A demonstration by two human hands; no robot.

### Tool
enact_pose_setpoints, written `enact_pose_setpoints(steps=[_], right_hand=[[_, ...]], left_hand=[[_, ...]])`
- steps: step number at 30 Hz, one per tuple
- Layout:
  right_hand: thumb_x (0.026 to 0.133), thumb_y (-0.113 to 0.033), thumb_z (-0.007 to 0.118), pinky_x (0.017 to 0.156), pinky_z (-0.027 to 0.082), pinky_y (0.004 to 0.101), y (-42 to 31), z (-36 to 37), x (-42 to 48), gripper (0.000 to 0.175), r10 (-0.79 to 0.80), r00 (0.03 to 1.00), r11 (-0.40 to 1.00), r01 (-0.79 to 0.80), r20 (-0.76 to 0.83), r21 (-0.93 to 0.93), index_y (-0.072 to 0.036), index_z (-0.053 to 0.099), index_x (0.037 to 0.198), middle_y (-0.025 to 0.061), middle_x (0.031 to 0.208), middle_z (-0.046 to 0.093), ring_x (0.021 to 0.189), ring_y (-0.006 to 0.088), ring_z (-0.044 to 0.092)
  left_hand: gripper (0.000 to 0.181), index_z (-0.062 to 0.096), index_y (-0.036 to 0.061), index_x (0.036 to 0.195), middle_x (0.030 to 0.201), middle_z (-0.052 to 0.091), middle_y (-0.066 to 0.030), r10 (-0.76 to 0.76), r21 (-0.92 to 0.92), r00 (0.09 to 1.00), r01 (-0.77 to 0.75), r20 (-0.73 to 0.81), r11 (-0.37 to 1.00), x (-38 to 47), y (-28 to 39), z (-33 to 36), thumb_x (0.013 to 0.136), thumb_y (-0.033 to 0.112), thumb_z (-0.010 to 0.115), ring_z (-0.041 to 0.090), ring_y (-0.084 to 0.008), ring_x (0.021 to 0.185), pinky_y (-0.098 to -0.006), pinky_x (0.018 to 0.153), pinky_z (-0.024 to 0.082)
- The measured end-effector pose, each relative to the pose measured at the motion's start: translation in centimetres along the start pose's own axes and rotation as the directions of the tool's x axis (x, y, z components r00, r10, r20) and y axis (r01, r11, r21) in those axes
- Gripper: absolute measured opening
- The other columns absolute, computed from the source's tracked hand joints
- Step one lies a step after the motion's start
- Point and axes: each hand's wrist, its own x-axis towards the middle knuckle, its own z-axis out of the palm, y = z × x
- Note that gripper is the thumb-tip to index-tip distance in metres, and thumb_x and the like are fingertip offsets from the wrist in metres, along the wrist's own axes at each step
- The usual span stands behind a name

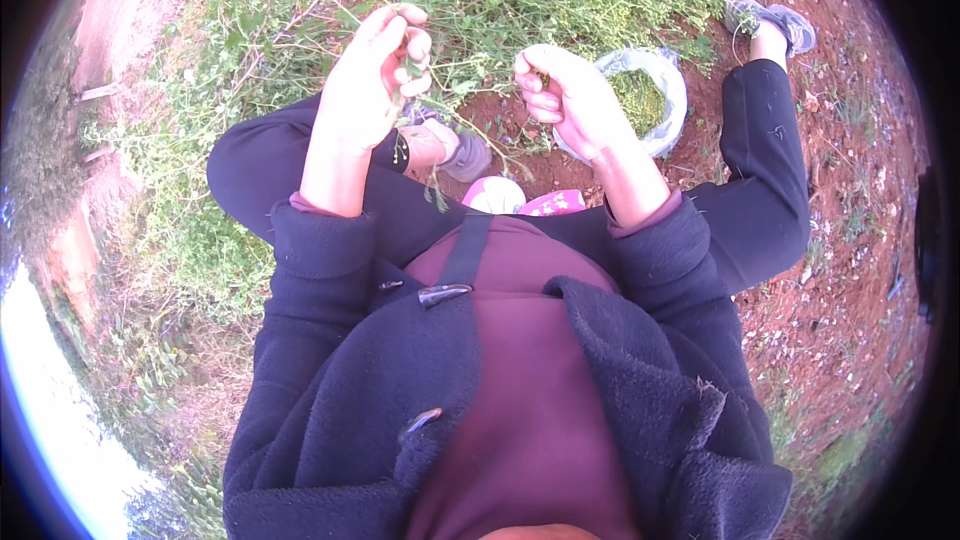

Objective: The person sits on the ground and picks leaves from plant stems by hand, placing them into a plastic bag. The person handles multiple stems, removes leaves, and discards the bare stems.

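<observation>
My left hand (386, 71) is raised over my bent leg, its fingers curled around a thin green plant stem. Part of a leafy branch (469, 116) hangs from near that hand down towards my lap. My right hand (570, 94) is curled in front of a round opening lined with a whitish plastic bag (677, 101). Small greenish bits (543, 79) show between its fingers; their exact kind is too small to tell. Inside the bag lies a heap of small green plant pieces (636, 94), partly hidden by my right hand and wrist.
Dense green plants (510, 0) with small yellowish buds or pods spread ahead and to the left. Reddish soil (847, 157) with small stones lies at the right. My shoes (772, 21) flank the bag. A pink and white item (555, 202) sits by my lap.
</observation>
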Motion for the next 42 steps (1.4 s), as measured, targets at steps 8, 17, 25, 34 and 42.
enact_pose_setpoints(steps=[8,17,25,34,42], right_hand=[[0.094,-0.023,0.050,0.044,0.023,0.0189,-0.3,-0.3,-0.1,0.022,0.004,1.000,1.000,-0.004,0.017,-0.028,-0.004,0.055,0.085,-0.0032,0.069,0.045,0.051,0.0037,0.031],[0.095,-0.030,0.050,0.043,0.023,0.0188,-0.2,1.4,-1.8,0.032,0.084,0.987,0.993,-0.071,0.140,-0.093,0.000,0.061,0.095,-0.0032,0.071,0.047,0.049,0.0034,0.029],[0.097,-0.035,0.046,0.042,0.023,0.0185,-1.3,2.1,-3.2,0.036,0.179,0.959,0.975,-0.143,0.218,-0.170,-0.001,0.060,0.094,-0.0016,0.073,0.051,0.048,0.0032,0.030],[0.095,-0.027,0.048,0.043,0.022,0.0183,-0.1,3.0,-4.1,0.026,0.153,0.956,0.971,-0.097,0.250,-0.220,-0.007,0.055,0.081,-0.0048,0.067,0.043,0.049,0.0029,0.028],[0.095,-0.028,0.046,0.043,0.020,0.0191,1.0,2.7,-4.3,0.028,0.161,0.953,0.982,-0.127,0.257,-0.141,-0.009,0.050,0.076,-0.0061,0.063,0.037,0.049,0.0026,0.025]], left_hand=[[0.019,0.050,0.0098,0.108,0.061,0.030,0.0052,0.043,-0.126,0.998,-0.049,-0.055,0.991,-1.7,1.4,1.3,0.100,0.025,0.042,0.024,-0.0023,0.043,-0.0173,0.038,0.024],[0.023,0.051,-0.0007,0.106,0.066,0.034,0.0036,0.025,-0.175,0.999,-0.031,-0.041,0.984,-1.8,1.3,2.4,0.097,0.019,0.046,0.031,-0.0049,0.052,-0.0193,0.045,0.029],[0.025,0.053,-0.0028,0.105,0.070,0.042,0.0018,0.079,0.069,0.997,-0.077,-0.027,0.995,-2.6,1.1,3.9,0.094,0.019,0.048,0.040,-0.0072,0.061,-0.0221,0.055,0.036],[0.028,0.049,0.0054,0.114,0.067,0.034,0.0043,0.250,-0.006,0.939,-0.259,-0.237,0.966,-2.8,-0.2,6.3,0.098,0.028,0.048,0.034,-0.0067,0.058,-0.0234,0.057,0.035],[0.019,0.050,0.0079,0.108,0.061,0.027,0.0059,0.319,0.014,0.915,-0.326,-0.246,0.945,-1.7,0.3,4.6,0.098,0.023,0.046,0.025,-0.0051,0.048,-0.0218,0.045,0.025]])
